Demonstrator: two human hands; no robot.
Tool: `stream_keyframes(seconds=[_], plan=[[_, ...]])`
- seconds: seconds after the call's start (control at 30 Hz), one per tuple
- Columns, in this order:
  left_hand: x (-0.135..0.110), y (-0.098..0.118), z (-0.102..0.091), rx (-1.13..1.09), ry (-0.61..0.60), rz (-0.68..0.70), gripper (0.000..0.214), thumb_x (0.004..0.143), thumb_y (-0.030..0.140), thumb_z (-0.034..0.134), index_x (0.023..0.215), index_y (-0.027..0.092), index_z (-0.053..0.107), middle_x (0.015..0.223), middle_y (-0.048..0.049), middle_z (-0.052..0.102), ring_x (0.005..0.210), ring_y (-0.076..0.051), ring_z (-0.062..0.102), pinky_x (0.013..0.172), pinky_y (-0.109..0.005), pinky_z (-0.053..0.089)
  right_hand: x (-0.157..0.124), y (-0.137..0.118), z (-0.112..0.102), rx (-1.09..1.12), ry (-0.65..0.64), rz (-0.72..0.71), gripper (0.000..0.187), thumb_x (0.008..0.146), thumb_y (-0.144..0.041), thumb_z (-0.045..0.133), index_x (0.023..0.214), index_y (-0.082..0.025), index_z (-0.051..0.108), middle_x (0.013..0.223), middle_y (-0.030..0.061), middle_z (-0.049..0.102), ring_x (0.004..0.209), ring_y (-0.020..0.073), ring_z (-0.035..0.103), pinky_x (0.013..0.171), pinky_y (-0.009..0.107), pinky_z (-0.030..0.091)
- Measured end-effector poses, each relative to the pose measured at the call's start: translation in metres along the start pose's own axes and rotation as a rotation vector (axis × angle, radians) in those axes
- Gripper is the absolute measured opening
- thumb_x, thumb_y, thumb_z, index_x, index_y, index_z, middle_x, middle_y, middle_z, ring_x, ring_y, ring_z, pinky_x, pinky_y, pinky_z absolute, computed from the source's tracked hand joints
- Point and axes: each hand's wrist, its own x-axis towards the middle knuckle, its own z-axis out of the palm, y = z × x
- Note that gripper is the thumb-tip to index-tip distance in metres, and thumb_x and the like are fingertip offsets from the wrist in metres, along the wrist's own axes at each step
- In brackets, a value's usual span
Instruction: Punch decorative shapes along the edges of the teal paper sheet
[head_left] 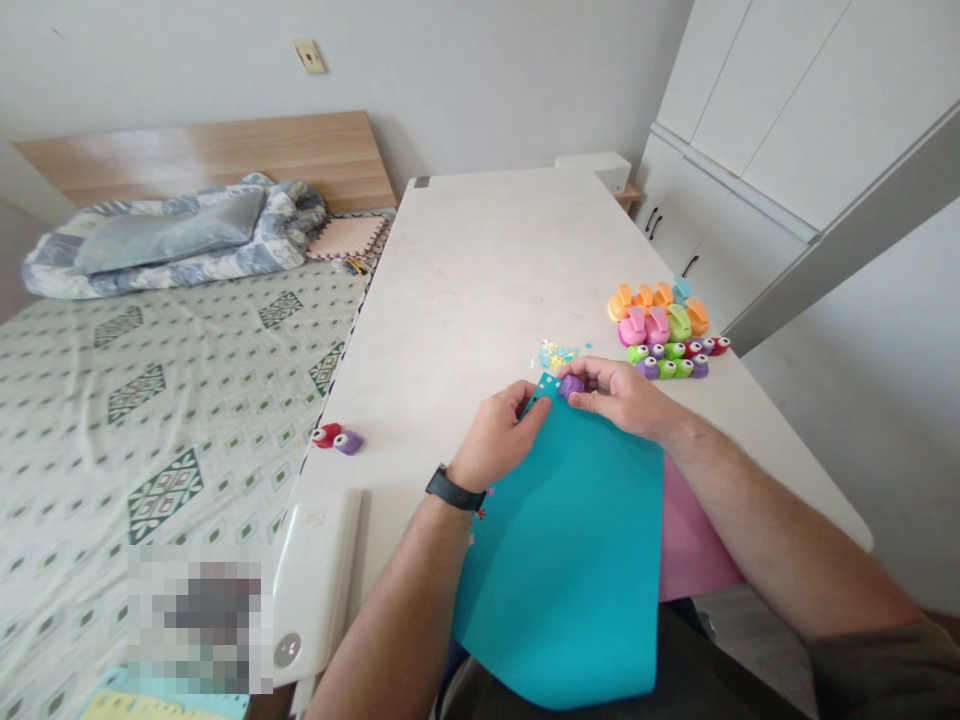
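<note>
A large teal sheet of paper (570,560) slopes from the table edge down over my lap, with small punched holes along its far left corner. My left hand (504,428) pinches that corner between thumb and fingers. At the far edge, my right hand (619,393) grips a purple craft punch (571,386), which sits against the paper. Just beyond my fingers lies a small heap of yellow and blue punched paper bits (555,355). A pink sheet (690,545) shows under the teal one, below my right forearm.
On the white table (495,250), several orange, pink and green punches (656,312) stand at the right, beside rows of smaller punches (679,360). Red and purple punches (337,438) sit at the left edge. A long white device (319,580) lies near left; a bed (187,400) adjoins.
</note>
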Motion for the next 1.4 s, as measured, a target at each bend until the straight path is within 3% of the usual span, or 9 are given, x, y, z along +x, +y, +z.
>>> stream_keyframes(seconds=[0.37,0.73,0.9,1.17,1.4], plan=[[0.009,0.002,0.004,0.046,0.034,-0.011,0.038,0.094,0.056,0.061,0.096,0.019,0.071,0.079,0.0002,0.066,0.069,-0.014,0.053,0.060,-0.026,0.037,0.000,-0.005,0.004,-0.060,0.027,-0.023,0.031,0.087,-0.028,0.072,0.117,-0.020,0.070,0.096,0.0039,0.070,0.084,0.0198,0.062,0.078,0.033,0.049],[0.012,0.001,0.005,-0.007,-0.007,-0.008,0.048,0.092,0.063,0.061,0.091,0.017,0.072,0.072,0.0013,0.061,0.065,-0.012,0.047,0.056,-0.026,0.031,0.001,-0.004,0.006,-0.089,0.045,-0.032,0.029,0.087,-0.030,0.073,0.114,-0.020,0.070,0.094,0.0037,0.068,0.084,0.0200,0.061,0.079,0.033,0.049],[0.014,0.003,0.007,-0.007,0.004,-0.034,0.052,0.082,0.066,0.073,0.101,0.018,0.076,0.077,0.0009,0.067,0.069,-0.013,0.052,0.059,-0.026,0.035,0.000,-0.002,0.007,-0.120,0.035,-0.066,0.033,0.085,-0.015,0.066,0.117,-0.021,0.070,0.098,0.0032,0.070,0.088,0.0196,0.064,0.085,0.034,0.051],[0.014,0.005,0.011,-0.004,-0.003,-0.027,0.053,0.084,0.063,0.071,0.116,0.020,0.077,0.096,-0.0024,0.078,0.085,-0.019,0.067,0.070,-0.028,0.044,-0.002,0.002,0.008,-0.194,0.057,-0.079,0.040,0.082,-0.009,0.064,0.119,-0.021,0.070,0.101,0.0027,0.073,0.092,0.0199,0.067,0.088,0.034,0.052],[0.016,-0.001,0.014,0.012,0.023,-0.012,0.053,0.085,0.063,0.070,0.115,0.021,0.078,0.091,-0.0014,0.077,0.078,-0.017,0.063,0.067,-0.028,0.042,-0.001,0.000,0.011,-0.218,0.076,-0.075,0.038,0.082,-0.007,0.063,0.116,-0.022,0.071,0.097,0.0012,0.072,0.089,0.0190,0.066,0.085,0.033,0.050]])
